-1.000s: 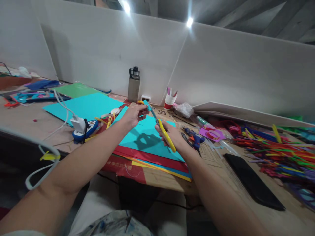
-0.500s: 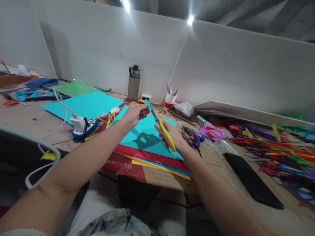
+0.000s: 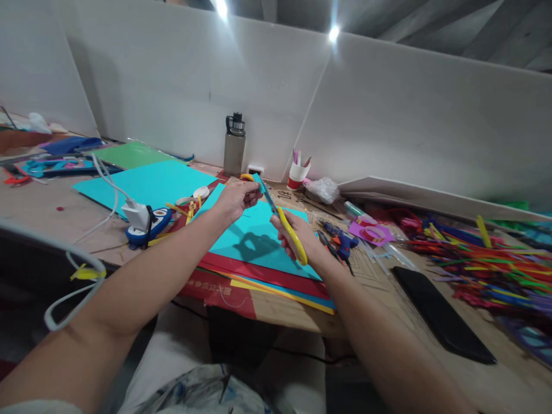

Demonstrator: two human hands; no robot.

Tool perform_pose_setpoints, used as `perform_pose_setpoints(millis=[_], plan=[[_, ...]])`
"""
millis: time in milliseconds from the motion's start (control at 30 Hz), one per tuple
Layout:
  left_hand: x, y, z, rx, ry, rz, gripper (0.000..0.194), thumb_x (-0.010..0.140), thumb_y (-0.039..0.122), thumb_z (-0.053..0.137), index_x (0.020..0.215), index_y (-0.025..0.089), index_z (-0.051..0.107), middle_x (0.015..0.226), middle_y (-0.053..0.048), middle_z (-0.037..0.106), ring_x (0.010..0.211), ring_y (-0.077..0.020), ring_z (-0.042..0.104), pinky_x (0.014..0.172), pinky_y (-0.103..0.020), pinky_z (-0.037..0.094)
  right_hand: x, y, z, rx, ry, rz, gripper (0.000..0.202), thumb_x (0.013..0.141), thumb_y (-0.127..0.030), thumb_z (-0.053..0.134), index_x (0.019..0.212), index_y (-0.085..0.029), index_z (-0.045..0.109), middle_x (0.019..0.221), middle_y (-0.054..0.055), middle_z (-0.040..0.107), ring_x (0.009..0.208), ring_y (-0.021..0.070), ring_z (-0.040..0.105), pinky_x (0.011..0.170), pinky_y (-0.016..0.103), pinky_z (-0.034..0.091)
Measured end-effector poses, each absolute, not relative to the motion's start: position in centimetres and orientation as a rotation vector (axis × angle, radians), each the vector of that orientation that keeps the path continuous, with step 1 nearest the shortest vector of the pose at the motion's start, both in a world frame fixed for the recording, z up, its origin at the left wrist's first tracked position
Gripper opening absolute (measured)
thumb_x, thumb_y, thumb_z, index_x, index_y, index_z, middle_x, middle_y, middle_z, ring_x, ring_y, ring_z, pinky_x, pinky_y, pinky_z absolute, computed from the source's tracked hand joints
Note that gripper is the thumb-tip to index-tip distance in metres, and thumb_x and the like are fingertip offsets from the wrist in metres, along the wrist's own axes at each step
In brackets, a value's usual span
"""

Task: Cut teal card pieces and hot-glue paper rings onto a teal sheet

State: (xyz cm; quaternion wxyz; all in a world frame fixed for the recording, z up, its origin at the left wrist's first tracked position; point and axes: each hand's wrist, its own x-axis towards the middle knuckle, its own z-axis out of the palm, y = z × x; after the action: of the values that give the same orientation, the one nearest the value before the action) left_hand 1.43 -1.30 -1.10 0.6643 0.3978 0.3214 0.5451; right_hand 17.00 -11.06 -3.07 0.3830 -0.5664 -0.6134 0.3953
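Observation:
My right hand [image 3: 302,230] is closed around the yellow handle of a pair of scissors [image 3: 293,237]. The blades point up and to the left. Pinched between the fingers of my left hand [image 3: 235,198] is a small piece of turquoise paper [image 3: 257,179], at the blade tips; whether the blades are cutting into it I cannot tell. Both hands are raised over a turquoise sheet [image 3: 235,244] and cast a shadow on it. Under that sheet lie red [image 3: 276,275], blue and yellow sheets in a stack.
Behind the hands stand a bottle [image 3: 234,149] and a paper cup [image 3: 298,174] with pens. To the right lie a blue glue gun [image 3: 346,244], a black phone [image 3: 442,313] and many coloured pipe cleaners [image 3: 495,264]. On the left are a power strip [image 3: 149,230] and another turquoise sheet [image 3: 142,181].

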Motion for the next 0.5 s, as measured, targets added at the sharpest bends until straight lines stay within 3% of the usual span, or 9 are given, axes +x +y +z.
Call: perform_pose_setpoints(millis=[500], plan=[[1.26,-1.27,-0.75,0.837,0.760,1.184,0.013,0.075,0.008,0.062,0.065,0.013,0.056,0.054,0.000,0.061,0.051,-0.0101,0.061,0.051,-0.021,0.045,17.15,-11.04,-3.42,-1.491,-1.626,0.939,0.049,0.080,-0.067,0.050,0.099,-0.022,0.054,0.055,-0.007,0.047,0.037,0.0077,0.043,0.030,0.018,0.036]])
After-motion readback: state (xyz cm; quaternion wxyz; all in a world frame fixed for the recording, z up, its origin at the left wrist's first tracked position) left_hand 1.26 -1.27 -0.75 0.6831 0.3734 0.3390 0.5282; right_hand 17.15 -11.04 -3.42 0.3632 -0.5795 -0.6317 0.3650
